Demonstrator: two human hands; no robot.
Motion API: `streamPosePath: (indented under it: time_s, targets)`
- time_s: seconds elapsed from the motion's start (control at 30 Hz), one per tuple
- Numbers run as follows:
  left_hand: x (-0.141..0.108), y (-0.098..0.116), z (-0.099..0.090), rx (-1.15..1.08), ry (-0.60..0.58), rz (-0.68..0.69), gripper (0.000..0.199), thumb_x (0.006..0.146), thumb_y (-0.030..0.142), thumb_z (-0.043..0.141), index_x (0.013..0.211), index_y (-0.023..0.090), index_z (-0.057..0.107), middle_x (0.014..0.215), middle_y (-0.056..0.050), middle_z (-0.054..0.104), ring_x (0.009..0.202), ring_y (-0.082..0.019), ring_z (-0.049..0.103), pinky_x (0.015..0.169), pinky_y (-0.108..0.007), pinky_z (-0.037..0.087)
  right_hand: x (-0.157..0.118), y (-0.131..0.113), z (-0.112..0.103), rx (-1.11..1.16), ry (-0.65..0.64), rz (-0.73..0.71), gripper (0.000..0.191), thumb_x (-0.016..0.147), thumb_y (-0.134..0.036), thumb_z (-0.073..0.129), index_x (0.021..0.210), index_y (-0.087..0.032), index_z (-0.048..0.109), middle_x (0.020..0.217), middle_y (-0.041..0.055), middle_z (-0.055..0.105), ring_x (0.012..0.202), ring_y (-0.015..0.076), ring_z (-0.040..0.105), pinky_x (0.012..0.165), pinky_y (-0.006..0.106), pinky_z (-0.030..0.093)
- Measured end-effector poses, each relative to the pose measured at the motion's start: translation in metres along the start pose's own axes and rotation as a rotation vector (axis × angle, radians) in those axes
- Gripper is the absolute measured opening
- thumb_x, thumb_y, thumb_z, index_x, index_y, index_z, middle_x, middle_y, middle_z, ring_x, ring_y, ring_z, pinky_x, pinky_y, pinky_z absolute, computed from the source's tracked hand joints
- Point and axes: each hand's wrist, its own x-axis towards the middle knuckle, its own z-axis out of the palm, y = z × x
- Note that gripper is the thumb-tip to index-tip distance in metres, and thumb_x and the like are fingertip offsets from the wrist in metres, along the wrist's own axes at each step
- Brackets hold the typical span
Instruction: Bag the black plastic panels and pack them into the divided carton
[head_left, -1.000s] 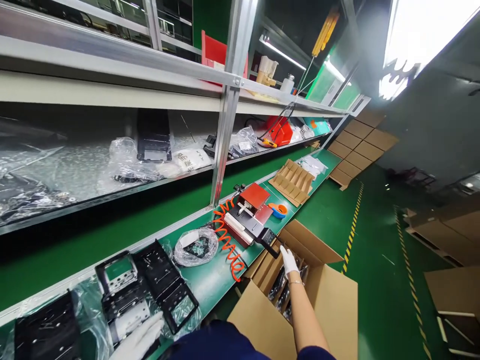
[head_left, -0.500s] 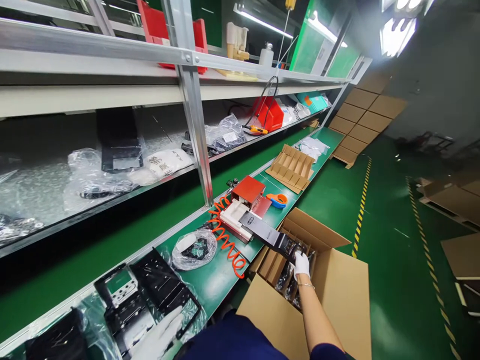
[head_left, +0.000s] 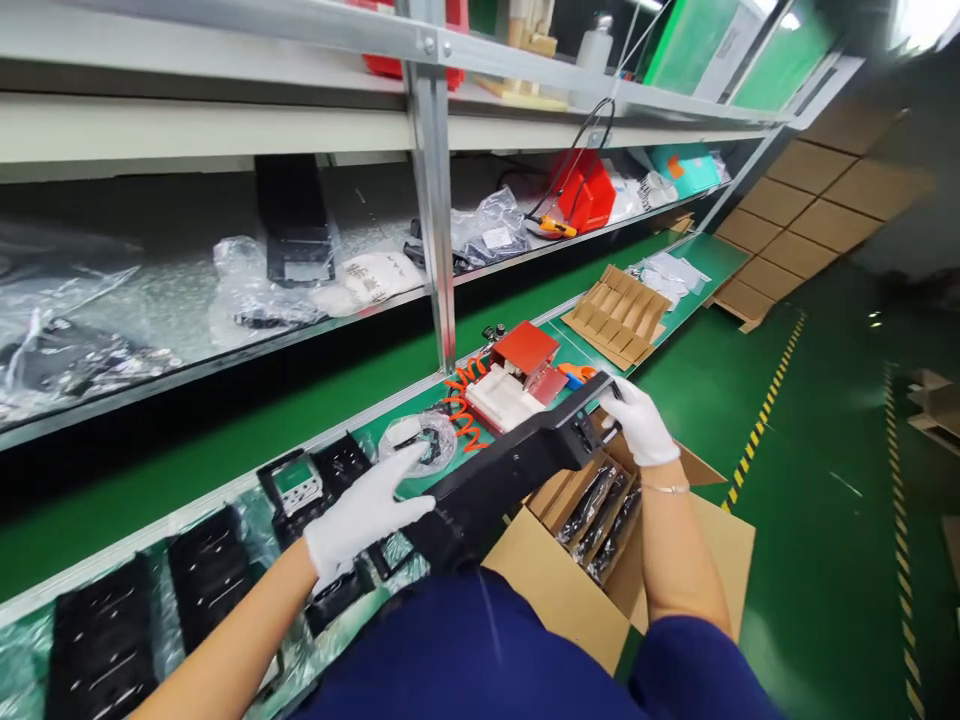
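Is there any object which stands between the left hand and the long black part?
Nothing visible does: the left hand is open at the near end of the long black part; the right hand holds the far end.

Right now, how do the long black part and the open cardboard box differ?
The long black part is held up by the right hand; the cardboard box sits lower, unheld. The part is narrow and black; the box is wide and brown. Both have straight edges.
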Motion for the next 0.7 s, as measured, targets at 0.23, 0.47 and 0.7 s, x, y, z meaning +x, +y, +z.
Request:
streamPosePath:
  time_s: [0.23,0.47,0.7]
  targets:
    - [-0.052,0.016,0.004,-0.663,0.007,-0.15,0.064,0.073,0.062,0.077,0.116,0.015,0.068,0.115,-0.01,0.077,0.101,-0.031,0.071,0.091,-0.045,0.059,0.019,-0.093,0.147,0.179,-0.428,-0.337,0.056,0.087,-0.039,0.072,0.139,-0.025,0.061,0.145,0.0064,0.06,0.142,0.0285,0.05,0.122,0.047,0.039]
    - [-0.092,0.014,-0.027,-0.897,1.112,-0.101,0.051,0.074,0.052,0.084,0.109,0.019,0.068,0.111,-0.008,0.075,0.095,-0.023,0.07,0.087,-0.036,0.059,-0.126,-0.077,0.273,-0.08,-0.82,-0.363,0.094,0.093,-0.067,0.06,0.165,-0.017,0.027,0.159,0.0188,0.047,0.146,0.0361,0.048,0.123,0.055,0.038]
    - [-0.116,0.009,-0.044,-1.011,1.329,-0.142,0.047,0.066,0.048,0.089,0.099,0.02,0.069,0.099,-0.005,0.075,0.078,-0.019,0.07,0.071,-0.032,0.06,-0.162,-0.066,0.331,-0.238,-0.902,-0.476,0.084,0.104,-0.052,0.042,0.164,0.0,0.019,0.16,0.0301,0.042,0.146,0.0386,0.047,0.12,0.055,0.043]
